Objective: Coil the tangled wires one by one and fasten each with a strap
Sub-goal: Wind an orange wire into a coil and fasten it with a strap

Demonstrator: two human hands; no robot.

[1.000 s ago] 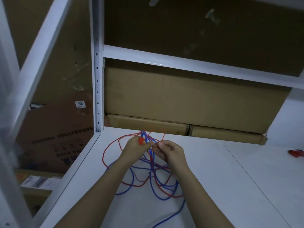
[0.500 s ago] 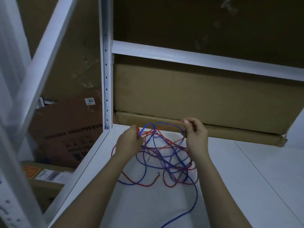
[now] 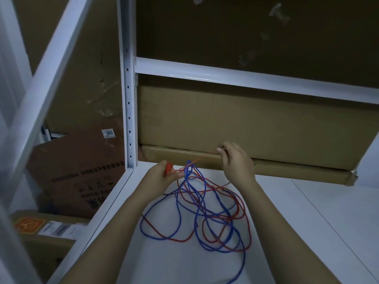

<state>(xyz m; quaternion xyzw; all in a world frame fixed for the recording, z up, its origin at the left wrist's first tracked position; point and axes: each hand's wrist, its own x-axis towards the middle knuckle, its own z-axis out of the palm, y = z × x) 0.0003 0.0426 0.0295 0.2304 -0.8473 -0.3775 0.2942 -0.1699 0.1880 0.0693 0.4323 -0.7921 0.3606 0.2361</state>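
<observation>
Pinching the red wire (image 3: 207, 228) taut, my right hand (image 3: 235, 160) sat beyond the tangle (image 3: 205, 218) on the tabletop (image 3: 307, 232), my left hand (image 3: 162, 177) gripping its end nearer the shelf post (image 3: 129, 99).

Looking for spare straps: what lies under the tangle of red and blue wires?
Only the bare white shelf shows through the loops of the tangle; no strap is visible. The forearms cover the shelf nearest the camera, so that part cannot be checked.
</observation>
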